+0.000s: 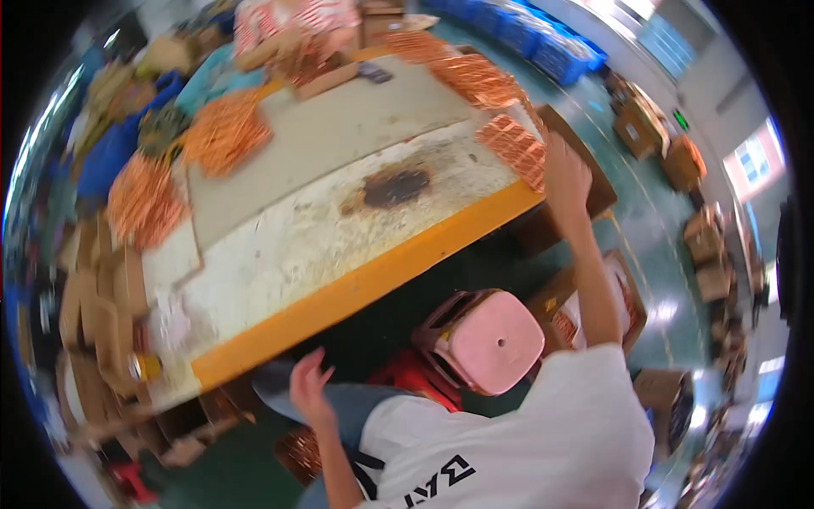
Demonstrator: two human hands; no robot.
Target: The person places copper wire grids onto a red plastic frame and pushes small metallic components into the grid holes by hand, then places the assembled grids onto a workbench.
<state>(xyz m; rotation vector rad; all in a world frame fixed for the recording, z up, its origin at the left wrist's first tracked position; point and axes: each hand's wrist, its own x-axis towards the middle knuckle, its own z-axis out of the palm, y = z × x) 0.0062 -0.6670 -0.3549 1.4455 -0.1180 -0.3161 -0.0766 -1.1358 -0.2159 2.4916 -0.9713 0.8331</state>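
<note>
My right arm stretches to the table's right corner. There my right hand is at the edge of a flat stack of shiny copper-coloured pieces, seemingly touching it. Its fingers are blurred and partly hidden, so I cannot make out a grip. A larger heap of the same copper-coloured pieces lies just beyond. My left hand hangs in the air below the table's front edge, fingers apart, holding nothing. The worktable has a worn pale top with an orange front edge and a dark burnt patch.
A pink stool stands before the table. Cardboard boxes stand beside the right corner and at the left end. More copper-coloured bundles lie at the far left. Across the table a person in a striped top handles similar pieces over a box.
</note>
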